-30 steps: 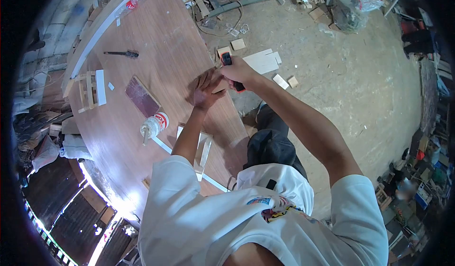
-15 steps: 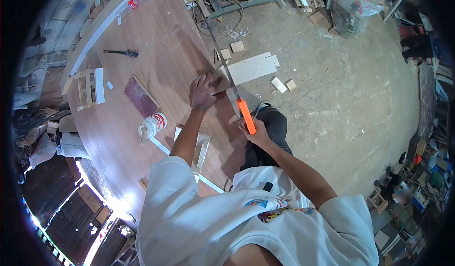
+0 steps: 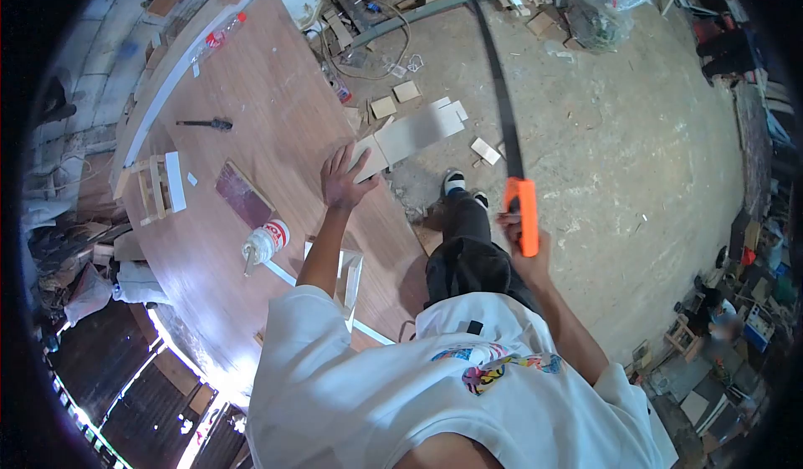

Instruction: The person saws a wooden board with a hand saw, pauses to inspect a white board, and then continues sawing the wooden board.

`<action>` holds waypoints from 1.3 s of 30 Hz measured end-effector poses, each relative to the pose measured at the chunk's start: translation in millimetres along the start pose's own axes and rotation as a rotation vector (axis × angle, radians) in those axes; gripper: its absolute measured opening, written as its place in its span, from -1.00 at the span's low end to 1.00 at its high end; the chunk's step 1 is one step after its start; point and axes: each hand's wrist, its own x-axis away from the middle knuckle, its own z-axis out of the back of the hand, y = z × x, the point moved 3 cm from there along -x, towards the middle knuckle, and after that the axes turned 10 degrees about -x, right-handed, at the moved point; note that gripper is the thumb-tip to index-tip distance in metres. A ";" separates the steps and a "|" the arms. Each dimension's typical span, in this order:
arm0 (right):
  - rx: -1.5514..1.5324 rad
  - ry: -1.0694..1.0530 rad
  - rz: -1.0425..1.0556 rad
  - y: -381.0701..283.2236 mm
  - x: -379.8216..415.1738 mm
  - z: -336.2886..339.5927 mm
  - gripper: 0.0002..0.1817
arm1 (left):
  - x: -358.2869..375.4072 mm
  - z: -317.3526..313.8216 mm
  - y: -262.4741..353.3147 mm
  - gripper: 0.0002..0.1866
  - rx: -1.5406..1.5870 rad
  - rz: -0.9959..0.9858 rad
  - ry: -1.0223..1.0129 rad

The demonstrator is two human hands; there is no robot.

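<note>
A long brown tabletop [image 3: 276,93] fills the left of the head view, its near edge running down toward the person's white shirt [image 3: 376,385]. To its right lies a grey, dusty concrete floor [image 3: 636,135] with heaps of clutter along the far and right edges. On the floor just past the table edge sits a scatter of pale wood offcuts [image 3: 418,126], the biggest a flat light board.

The person's right hand [image 3: 525,243] is closed around the orange handle of a handsaw [image 3: 512,143], held out over the floor, well apart from the table; the dark blade rises from the handle toward the top of the view. The left hand [image 3: 343,178] lies flat with fingers spread on a small pale wood piece [image 3: 368,158] that sits at the table's edge, partly overhanging it.

On the tabletop near the left forearm stands a white glue bottle [image 3: 266,242] with a red label, tipped on its side. Just beyond it lies a dark reddish rectangular sheet [image 3: 242,195]. Under the forearm is a light wooden frame [image 3: 347,278], and at the far left edge a small slatted wooden piece [image 3: 155,186]. Farther up the table lies a dark-handled tool [image 3: 205,124], and near the far corner a clear plastic bottle [image 3: 219,34] with a red cap
</note>
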 end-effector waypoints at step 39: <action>0.322 -0.318 0.035 78.1 -164.6 55.8 -0.81 | 5.9 96.0 124.3 -0.50 2.244 0.914 0.391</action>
